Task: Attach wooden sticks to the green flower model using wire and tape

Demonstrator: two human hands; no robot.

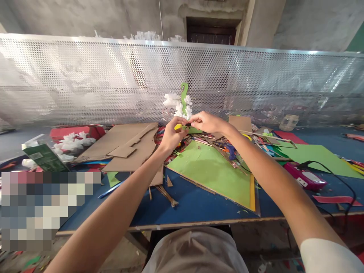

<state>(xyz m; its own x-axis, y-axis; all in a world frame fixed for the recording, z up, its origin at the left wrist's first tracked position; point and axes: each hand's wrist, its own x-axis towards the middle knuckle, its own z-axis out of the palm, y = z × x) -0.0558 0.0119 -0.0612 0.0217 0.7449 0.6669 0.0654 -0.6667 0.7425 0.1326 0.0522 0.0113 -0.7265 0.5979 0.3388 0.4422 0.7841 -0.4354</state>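
Both arms stretch out over the blue table. My left hand (171,135) is closed, its fingertips pinching one end of a small dark piece (188,124). At the other end, my right hand (208,122) pinches it too. The piece is too small to name. Something yellow (178,127) shows by the left fingers, partly hidden. Just behind my hands stands a green upright cutout (184,88) with a curled top, with white ruffled flowers (172,99) on both sides. A green base, partly covered by my fingers, shows under it.
Cardboard sheets (133,142) lie left, a light green sheet (210,167) in front. A purple glue gun (231,151), a magenta corded device (305,176) and a green box (44,156) surround the work. A perforated metal screen (113,83) runs behind; a blue pen (109,190) lies near the front.
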